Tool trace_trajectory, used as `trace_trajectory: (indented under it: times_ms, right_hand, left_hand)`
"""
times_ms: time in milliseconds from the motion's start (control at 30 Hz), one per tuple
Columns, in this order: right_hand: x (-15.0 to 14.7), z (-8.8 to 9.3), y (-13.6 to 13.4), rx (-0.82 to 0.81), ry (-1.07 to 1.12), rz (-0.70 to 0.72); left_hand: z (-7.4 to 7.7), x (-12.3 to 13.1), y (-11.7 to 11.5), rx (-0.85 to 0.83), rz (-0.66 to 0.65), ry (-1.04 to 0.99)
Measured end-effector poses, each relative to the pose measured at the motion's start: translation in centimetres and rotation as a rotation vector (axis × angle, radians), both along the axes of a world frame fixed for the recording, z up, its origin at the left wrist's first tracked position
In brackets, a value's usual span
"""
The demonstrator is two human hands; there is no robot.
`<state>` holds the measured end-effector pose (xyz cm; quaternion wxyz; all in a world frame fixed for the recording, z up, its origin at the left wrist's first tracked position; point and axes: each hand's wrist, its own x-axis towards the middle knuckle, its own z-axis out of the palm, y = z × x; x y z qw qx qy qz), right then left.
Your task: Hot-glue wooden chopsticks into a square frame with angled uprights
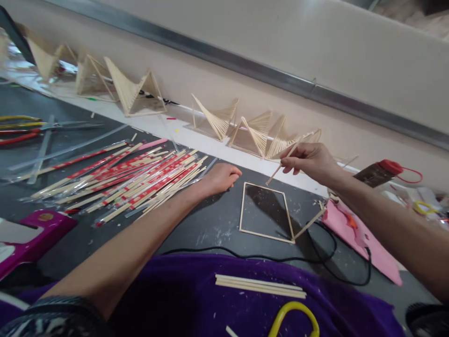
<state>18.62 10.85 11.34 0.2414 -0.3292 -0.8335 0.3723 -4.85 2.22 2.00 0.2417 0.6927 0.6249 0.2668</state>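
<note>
My right hand pinches a thin wooden stick that slants down to the left. Its lower tip is over the far edge of a square stick frame, which lies flat on the dark table. Another stick rises at an angle from the frame's near right corner. To the left of the frame my left hand rests at the table with its fingers curled in and nothing visible in them. Close by it lies a heap of chopsticks, many in clear and red wrappers.
Twisted stick models line the wall. Pliers and a magenta tool are at left. A red-capped bottle, pink sheet and black cord are at right. Loose sticks and a yellow handle lie on purple cloth.
</note>
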Motion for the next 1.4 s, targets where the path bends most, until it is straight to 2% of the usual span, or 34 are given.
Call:
trace_trajectory:
  times_ms: [67, 167, 333, 867, 1067, 1400]
  right_hand:
    - [-0.5, -1.7, 1.1, -0.040, 0.010, 0.030]
    - [-1.3, -3.8, 1.8, -0.073, 0.034, 0.086]
    - [-2.2, -5.4, 1.9, -0.084, 0.065, 0.171]
    - [-3.3, -6.8, 2.3, 0.005, 0.048, 0.226]
    - [-3.5, -6.8, 2.1, 0.044, -0.019, 0.238]
    - [-3.8, -7.1, 1.9, 0.094, -0.003, 0.266]
  left_hand:
    - [-1.0, 0.4, 0.2, 0.007, 0.031, 0.098]
    - [-1.9, 1.4, 0.8, 0.047, 0.003, 0.210]
    - [-2.7, 1.9, 1.7, 0.064, 0.034, 0.204]
    - [-3.1, 1.8, 1.5, 0.052, 0.064, 0.123]
    - [-3.4, 1.7, 1.6, 0.064, 0.085, 0.112]
    - [-3.5, 1.7, 1.6, 0.072, 0.068, 0.112]
